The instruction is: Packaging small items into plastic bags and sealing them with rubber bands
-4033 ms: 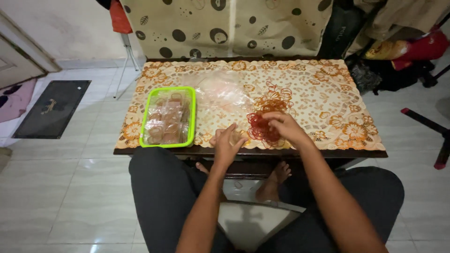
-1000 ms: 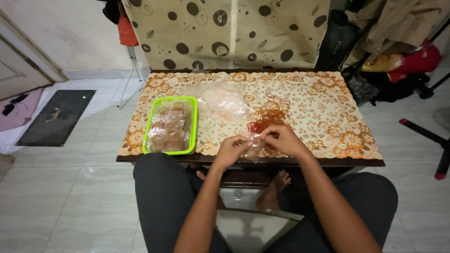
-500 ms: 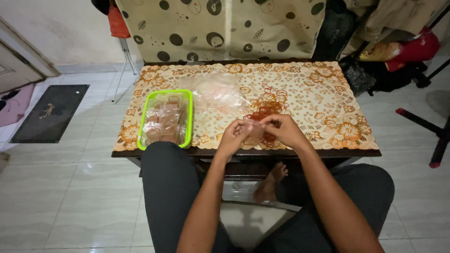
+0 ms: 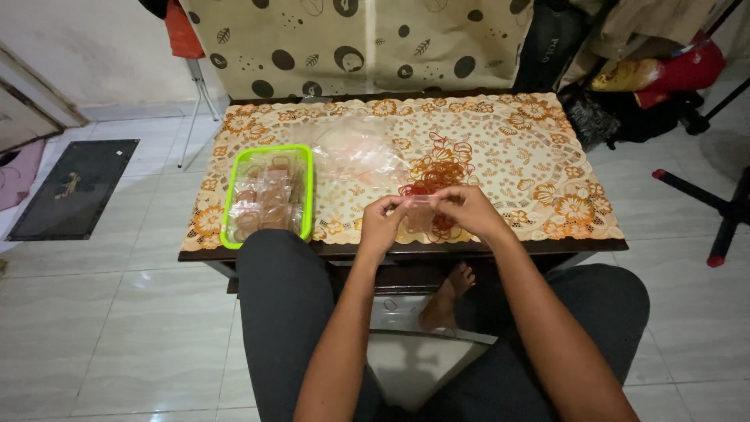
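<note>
Right now both hands meet just above the near edge of the table (image 4: 547,234). The left hand (image 4: 380,221) and the right hand (image 4: 467,211) each pinch one end of the top edge of a small clear plastic bag (image 4: 419,212), holding that edge stretched level between thumb and fingertips. The bag hangs down between the hands, and something reddish shows through it, though whether that is inside the bag or only the heap behind it cannot be told.

Just beyond the hands, a loose pile of red and orange rubber bands (image 4: 432,178) lies on the patterned orange and cream tablecloth (image 4: 539,148). Farther back and to the left lies a crumpled sheet or stack of clear plastic (image 4: 355,152). At the left end of the table stands a green-rimmed rectangular tray (image 4: 305,187), filled with small clear packets (image 4: 266,199) that seem to hold bands of the same kind.

As a judgement, the bag looks very light, thin and limp: it has no stiffness of its own and would fold or sag wherever it is not held. The film is likely smooth and a little slippery, so a fingertip pinch at the two top corners, as both hands have it, seems the surest hold; held lower down, the mouth would probably collapse. The bands look soft, stretchy and prone to tangle, best picked up in small bunches.
</note>
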